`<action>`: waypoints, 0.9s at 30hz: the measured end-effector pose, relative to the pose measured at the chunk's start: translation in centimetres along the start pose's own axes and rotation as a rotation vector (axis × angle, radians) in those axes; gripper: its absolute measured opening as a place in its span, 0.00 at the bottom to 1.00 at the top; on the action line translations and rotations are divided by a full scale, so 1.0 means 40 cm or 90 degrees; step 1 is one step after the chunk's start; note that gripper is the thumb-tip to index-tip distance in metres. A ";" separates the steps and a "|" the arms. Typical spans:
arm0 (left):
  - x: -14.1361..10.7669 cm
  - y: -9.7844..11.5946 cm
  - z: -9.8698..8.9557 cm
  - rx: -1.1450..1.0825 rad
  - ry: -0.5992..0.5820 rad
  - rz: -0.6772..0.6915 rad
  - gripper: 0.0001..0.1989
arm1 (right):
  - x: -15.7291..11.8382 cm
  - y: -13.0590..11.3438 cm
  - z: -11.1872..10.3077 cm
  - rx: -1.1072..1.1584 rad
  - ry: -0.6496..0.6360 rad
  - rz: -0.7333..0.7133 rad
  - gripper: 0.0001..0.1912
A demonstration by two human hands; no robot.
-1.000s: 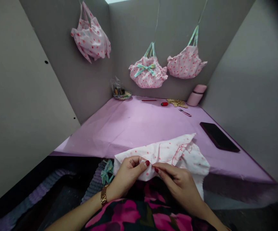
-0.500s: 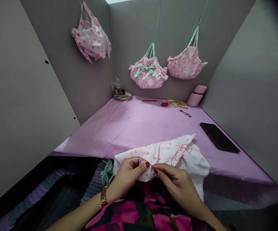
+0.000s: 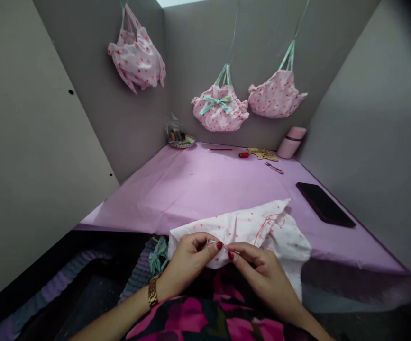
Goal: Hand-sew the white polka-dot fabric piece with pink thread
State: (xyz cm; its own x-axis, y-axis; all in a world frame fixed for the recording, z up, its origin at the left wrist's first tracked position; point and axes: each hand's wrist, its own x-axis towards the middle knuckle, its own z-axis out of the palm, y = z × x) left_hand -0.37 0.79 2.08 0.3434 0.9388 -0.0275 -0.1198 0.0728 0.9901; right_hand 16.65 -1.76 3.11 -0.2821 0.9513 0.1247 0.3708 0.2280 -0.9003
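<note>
At the near edge, left hand (image 3: 191, 258): thumb and forefinger pinch white, red-dotted fabric (image 3: 232, 225).
Right hand (image 3: 262, 270): thumb and forefinger close together beside it; cannot tell whether they pinch anything.
Fabric: draped over the lilac-covered table (image 3: 205, 189)'s near edge.
Thin red thread (image 3: 269, 219): looped on the fabric's right.
Right: flat black phone (image 3: 324, 203).
Far right: pink-handled snips (image 3: 274, 168), pink cylindrical flask (image 3: 290, 143).

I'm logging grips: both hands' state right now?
Left hand: closed, pinching the white red-dotted cloth.
Right hand: closed in a pinch; what's held is too small to tell.
</note>
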 end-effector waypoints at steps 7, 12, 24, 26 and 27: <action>-0.001 -0.003 0.001 0.007 0.024 0.002 0.10 | -0.001 0.006 0.001 -0.016 0.009 -0.008 0.12; -0.002 -0.001 0.001 0.026 0.036 0.009 0.10 | 0.001 0.008 0.003 0.007 0.008 0.008 0.13; 0.000 0.004 0.000 0.078 0.019 0.031 0.10 | 0.001 0.028 0.007 0.028 0.015 0.034 0.13; 0.001 0.002 -0.001 0.076 0.015 0.031 0.10 | 0.000 0.032 0.008 0.034 0.011 0.041 0.13; 0.001 0.000 -0.001 0.072 0.011 0.029 0.11 | 0.000 0.034 0.009 0.042 0.008 0.046 0.13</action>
State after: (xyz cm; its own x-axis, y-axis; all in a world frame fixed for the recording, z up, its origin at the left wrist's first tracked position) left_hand -0.39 0.85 2.08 0.3242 0.9459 0.0165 -0.0285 -0.0077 0.9996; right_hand 16.85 -1.52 1.73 -0.2457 0.9672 0.0639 0.3300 0.1454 -0.9327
